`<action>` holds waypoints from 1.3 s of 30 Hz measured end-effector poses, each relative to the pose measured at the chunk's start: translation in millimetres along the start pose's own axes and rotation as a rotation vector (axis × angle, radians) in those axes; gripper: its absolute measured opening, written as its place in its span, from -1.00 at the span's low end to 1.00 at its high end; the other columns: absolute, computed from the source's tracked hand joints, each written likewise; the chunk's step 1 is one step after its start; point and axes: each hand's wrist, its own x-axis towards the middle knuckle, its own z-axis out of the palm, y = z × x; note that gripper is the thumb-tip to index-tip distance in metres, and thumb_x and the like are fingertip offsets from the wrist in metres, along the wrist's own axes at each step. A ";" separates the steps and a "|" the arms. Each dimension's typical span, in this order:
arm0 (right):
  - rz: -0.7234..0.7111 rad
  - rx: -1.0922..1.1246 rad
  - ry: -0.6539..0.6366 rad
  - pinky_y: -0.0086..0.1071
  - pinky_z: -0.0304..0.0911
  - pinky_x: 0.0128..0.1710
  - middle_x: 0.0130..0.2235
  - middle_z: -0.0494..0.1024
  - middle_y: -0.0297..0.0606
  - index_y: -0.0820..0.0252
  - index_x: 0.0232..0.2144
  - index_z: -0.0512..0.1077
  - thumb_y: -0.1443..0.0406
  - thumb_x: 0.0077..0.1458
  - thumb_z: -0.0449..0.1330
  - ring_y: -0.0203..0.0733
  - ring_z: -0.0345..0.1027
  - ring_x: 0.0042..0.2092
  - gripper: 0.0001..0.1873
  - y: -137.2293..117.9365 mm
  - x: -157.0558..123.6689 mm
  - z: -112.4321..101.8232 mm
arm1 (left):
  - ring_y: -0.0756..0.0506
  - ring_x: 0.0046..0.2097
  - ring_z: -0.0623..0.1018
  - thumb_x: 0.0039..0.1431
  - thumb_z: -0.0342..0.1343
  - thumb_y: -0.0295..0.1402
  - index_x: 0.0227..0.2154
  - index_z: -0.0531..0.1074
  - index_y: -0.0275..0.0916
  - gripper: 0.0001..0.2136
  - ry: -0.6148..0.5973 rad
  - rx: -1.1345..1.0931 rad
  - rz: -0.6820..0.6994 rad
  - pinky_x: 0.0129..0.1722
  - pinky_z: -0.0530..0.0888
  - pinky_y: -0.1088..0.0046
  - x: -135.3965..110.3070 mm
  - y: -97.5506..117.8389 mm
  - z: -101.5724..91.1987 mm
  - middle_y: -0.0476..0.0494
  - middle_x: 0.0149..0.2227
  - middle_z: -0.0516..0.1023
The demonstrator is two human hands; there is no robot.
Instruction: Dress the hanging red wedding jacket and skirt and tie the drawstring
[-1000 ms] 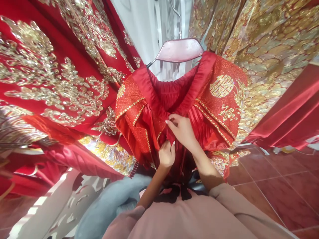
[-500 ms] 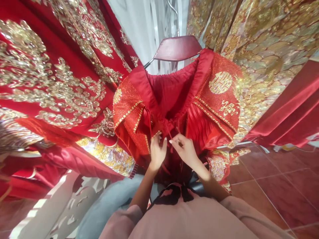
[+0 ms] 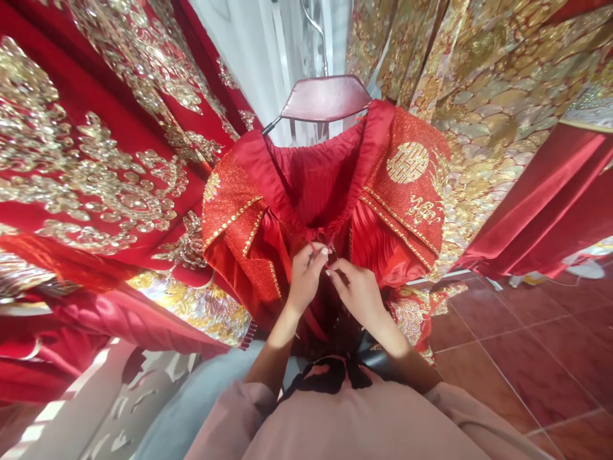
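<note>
The left hand (image 3: 305, 275) pinches a thin red tie (image 3: 313, 245) between thumb and fingertips. Just beside it, the right hand (image 3: 358, 294) has its thumb and forefinger drawn close together, almost meeting the left fingertips; whether a strand is caught between them is too small to tell. The tie lies at the front of a red garment (image 3: 249, 214), which spreads to both sides of the grip and hangs right in front of it. Directly above the fingers is its gathered collar-like band (image 3: 373, 144), while gold-studded edges run down either side. Up and to the right of the grip, a round gold emblem (image 3: 407, 162) sits on the glittering shoulder. Below the hands is a dark bow (image 3: 330, 377) on a dusty-pink top (image 3: 354, 425). Beyond the band, straight above the grip, a hanger (image 3: 326, 99) carries the garment. Farther off, sequinned red cloth (image 3: 96, 185) fills the left, gold scale-patterned cloth (image 3: 483, 140) the right, and reddish floor tiles (image 3: 522, 351) lie low on the right.
</note>
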 end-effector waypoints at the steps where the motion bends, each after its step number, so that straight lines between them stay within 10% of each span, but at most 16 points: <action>1: 0.001 -0.042 -0.005 -0.47 0.07 -0.43 -0.47 0.47 -0.33 0.16 -0.42 0.40 0.31 0.14 0.05 -0.31 0.28 -0.49 -0.85 0.7 3.6 -0.8 | 0.02 -0.46 0.43 0.19 0.00 -0.24 -0.42 0.38 -0.27 -0.79 0.047 0.064 0.004 -0.43 0.37 0.54 -3.1 3.4 0.1 -0.02 -0.49 0.44; 6: 0.001 0.326 0.069 -0.45 0.17 -0.37 -0.39 0.52 -0.29 0.17 -0.43 0.42 0.28 0.06 0.11 -0.31 0.32 -0.42 -0.89 1.4 27.8 4.4 | 0.04 -0.50 0.32 0.23 -0.05 -0.32 -0.56 0.29 -0.26 -0.75 0.245 0.416 0.129 -0.45 0.27 0.55 -15.1 11.4 -0.6 0.03 -0.56 0.33; 14: 0.327 1.495 -0.087 -0.62 -0.01 -0.64 -0.56 0.31 -0.52 0.17 -0.45 0.26 0.37 -0.28 0.31 -0.53 0.02 -0.61 -0.70 -13.1 39.8 8.3 | 0.04 -0.48 0.35 0.25 -0.04 -0.26 -0.50 0.37 -0.29 -0.73 0.173 0.278 0.113 -0.45 0.30 0.54 -16.6 6.2 -2.6 0.01 -0.55 0.38; 21: 0.294 1.364 0.033 -0.62 -0.10 -0.73 -0.74 0.05 -0.64 0.16 -0.52 0.15 0.21 -0.12 0.31 -0.53 -0.15 -0.69 -0.63 -20.2 41.4 14.0 | 0.02 -0.47 0.45 0.22 0.02 -0.24 -0.54 0.34 -0.28 -0.73 0.056 0.019 0.060 -0.40 0.38 0.53 -14.6 9.4 0.4 -0.01 -0.56 0.45; 29: 0.217 1.274 0.160 -0.59 0.10 -0.74 -0.61 0.38 -0.57 0.11 -0.27 0.15 0.17 -0.09 0.28 -0.50 0.00 -0.71 -0.58 -12.2 31.8 12.6 | 0.09 -0.62 0.34 -0.03 0.28 -0.16 -0.21 0.46 -0.27 -0.64 0.065 -0.350 -0.049 -0.58 0.36 0.58 -7.4 8.9 1.0 0.11 -0.64 0.34; 39: 0.199 0.931 0.241 -0.54 -0.04 -0.79 -0.64 0.21 -0.54 0.21 -0.19 0.42 0.23 -0.01 0.21 -0.50 -0.04 -0.73 -0.71 -17.7 33.7 5.5 | 0.11 -0.62 0.20 0.05 0.21 -0.15 -0.10 0.51 -0.27 -0.61 -0.154 -0.266 -0.071 -0.60 0.22 0.59 2.5 10.4 -9.0 0.10 -0.66 0.23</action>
